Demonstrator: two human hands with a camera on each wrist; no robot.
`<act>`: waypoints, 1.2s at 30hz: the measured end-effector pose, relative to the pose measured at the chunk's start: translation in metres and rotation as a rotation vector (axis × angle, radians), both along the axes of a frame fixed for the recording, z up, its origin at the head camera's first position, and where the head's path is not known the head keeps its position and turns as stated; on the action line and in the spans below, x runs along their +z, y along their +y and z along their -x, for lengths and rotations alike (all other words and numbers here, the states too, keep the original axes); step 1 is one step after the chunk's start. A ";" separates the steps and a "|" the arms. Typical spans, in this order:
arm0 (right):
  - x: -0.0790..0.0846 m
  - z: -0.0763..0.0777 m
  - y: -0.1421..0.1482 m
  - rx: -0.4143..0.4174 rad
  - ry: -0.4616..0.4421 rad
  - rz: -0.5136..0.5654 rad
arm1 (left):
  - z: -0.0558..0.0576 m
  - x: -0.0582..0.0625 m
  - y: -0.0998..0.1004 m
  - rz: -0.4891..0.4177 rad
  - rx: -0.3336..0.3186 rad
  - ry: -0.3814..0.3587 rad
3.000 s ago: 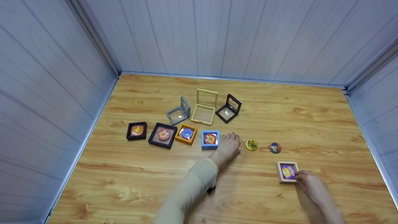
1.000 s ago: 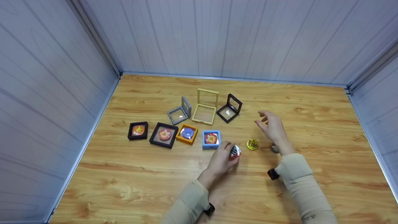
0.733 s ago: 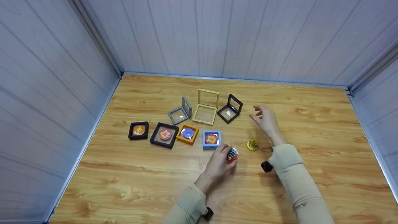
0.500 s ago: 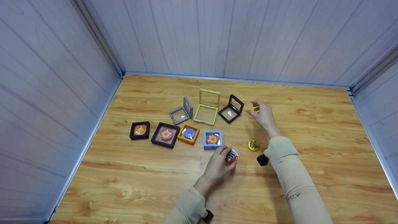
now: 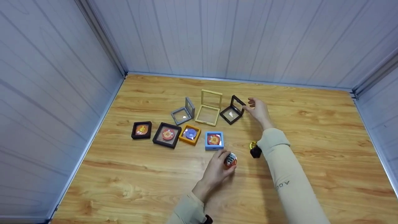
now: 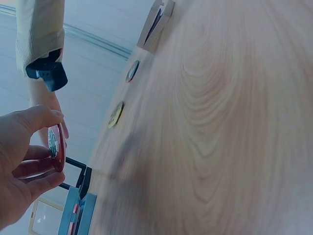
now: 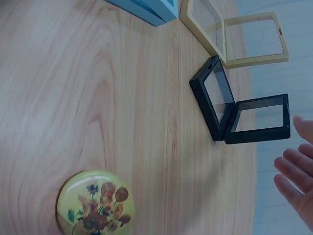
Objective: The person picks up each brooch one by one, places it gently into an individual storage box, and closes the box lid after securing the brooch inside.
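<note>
My left hand holds a round button badge, dark and white above with red below, by its edge, raised off the table in the left wrist view. My right hand reaches to the small black display case, which stands with its lid raised. Its thumb and fingers are spread, the thumb tip right at the lid's edge, and they hold nothing. A yellow flower-print badge lies on the table under the right forearm, partly covered in the head view.
Open grey and cream cases stand at the back. Nearer, filled black, larger black, orange and blue cases form a row. Another badge and a beige case lie rightward, hidden by the arm.
My right hand has left the beige case and moved far back and left to the small black case. The left hand has picked up the badge and drawn it nearer to me.
</note>
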State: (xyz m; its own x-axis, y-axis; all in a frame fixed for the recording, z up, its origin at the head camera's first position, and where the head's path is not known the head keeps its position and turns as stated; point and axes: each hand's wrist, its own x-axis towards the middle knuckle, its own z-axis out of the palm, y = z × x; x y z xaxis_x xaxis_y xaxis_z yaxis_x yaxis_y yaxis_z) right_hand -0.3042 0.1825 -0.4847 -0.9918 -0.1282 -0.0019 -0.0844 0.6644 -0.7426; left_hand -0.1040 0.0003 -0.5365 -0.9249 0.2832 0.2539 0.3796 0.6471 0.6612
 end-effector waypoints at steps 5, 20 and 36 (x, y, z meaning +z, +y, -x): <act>-0.003 0.002 -0.004 -0.003 -0.005 -0.004 | -0.004 0.000 -0.002 -0.016 0.005 0.028; -0.011 0.006 -0.013 0.016 0.090 -0.071 | -0.006 0.007 -0.010 -0.054 0.042 -0.011; -0.023 0.000 -0.009 -0.055 0.179 -0.002 | -0.005 0.007 -0.015 -0.089 0.052 0.009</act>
State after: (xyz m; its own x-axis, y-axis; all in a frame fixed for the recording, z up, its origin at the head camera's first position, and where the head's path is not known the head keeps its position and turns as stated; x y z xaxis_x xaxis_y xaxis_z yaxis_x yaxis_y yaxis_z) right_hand -0.3045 0.1738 -0.5079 -0.9817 -0.0743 0.1755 -0.1792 0.6734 -0.7173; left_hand -0.0986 -0.0151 -0.5293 -0.9352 0.2107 0.2845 0.3533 0.6050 0.7135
